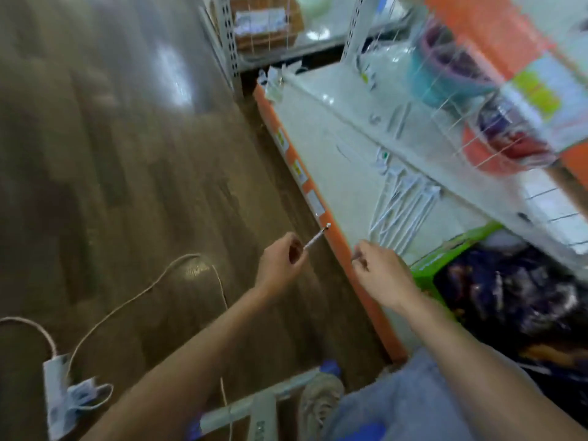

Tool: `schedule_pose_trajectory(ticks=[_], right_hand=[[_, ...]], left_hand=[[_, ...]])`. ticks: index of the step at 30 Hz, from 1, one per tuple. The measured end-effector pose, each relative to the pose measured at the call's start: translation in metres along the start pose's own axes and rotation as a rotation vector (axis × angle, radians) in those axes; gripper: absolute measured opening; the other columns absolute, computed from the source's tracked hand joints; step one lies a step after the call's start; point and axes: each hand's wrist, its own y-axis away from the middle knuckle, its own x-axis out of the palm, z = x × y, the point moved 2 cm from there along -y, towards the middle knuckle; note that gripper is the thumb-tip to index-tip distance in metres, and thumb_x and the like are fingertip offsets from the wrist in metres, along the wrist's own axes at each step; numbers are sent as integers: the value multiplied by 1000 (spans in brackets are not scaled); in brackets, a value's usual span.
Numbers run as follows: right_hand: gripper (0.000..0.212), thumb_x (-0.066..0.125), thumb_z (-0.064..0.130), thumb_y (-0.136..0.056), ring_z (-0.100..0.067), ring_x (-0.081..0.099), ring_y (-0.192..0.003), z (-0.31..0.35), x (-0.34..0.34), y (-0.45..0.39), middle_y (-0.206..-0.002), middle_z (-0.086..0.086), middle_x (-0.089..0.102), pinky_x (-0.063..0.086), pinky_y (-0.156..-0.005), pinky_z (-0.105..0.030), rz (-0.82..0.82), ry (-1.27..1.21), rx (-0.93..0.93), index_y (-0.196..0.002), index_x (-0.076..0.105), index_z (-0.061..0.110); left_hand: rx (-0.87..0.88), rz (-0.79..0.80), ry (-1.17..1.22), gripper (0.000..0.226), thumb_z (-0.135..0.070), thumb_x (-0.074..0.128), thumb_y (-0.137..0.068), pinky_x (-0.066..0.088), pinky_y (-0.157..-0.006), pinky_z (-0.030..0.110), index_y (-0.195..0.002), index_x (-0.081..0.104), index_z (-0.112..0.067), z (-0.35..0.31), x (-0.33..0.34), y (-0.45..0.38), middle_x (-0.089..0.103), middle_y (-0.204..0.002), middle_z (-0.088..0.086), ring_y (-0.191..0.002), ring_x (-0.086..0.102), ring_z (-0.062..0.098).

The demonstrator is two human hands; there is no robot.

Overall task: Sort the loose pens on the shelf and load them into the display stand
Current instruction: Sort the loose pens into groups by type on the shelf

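1. I see my left hand out in front, over the brown floor. Its fingers are curled round one pen. The pen sticks out past my fingers, and its far tip nearly reaches the orange edge of the shelf.
2. My right hand is over the near part of the shelf, just past the orange edge. Its fingers are curled, and something thin and dark pokes out by the fingertips. It may be another pen, but the picture is too blurry for me to be sure.
3. More loose pens lie in a white bunch on the shelf, just beyond my right hand. A few more thin things lie farther back on the shelf. I cannot find the display stand for sure in this picture.
4. I think a pen is very light and stiff. It will not bend or squash. Its side is smooth and round, so it can slip or roll away.
5. I think the best place to hold a pen is near its middle, with a thumb and two fingers. Then it stays level and does not tip.
6. The bunch is tangled, so I would pick one pen at a time.
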Motion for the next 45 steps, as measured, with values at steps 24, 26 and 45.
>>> schedule_pose_trajectory(ticks=[24,26,45], right_hand=[[32,56,29,-94,-18,52,-56,-53,-252,245,-62,-7,59,42,-63,-36,-738,-773,98,-78,58,2],[28,52,26,-96,-18,51,-55,-76,-258,252,-63,-5,58,41,-59,-36,-772,-849,124,-83,57,2],[20,62,20,-90,-20,57,-73,-236,-236,256,-84,-9,60,45,-64,-28,-786,-796,517,-101,50,7]], left_hand=[[1056,120,-48,9,-8,61,-84,46,-66,27,-91,58,-12,-360,1,169,61,-76,0,-69,56,16],[1039,161,-144,13,-4,57,-83,46,-67,30,-94,58,-10,-373,19,170,60,-80,2,-74,57,20],[1153,343,-422,42,-57,46,-76,39,-81,28,-86,60,-19,-427,157,132,48,-91,-6,-90,45,12]])
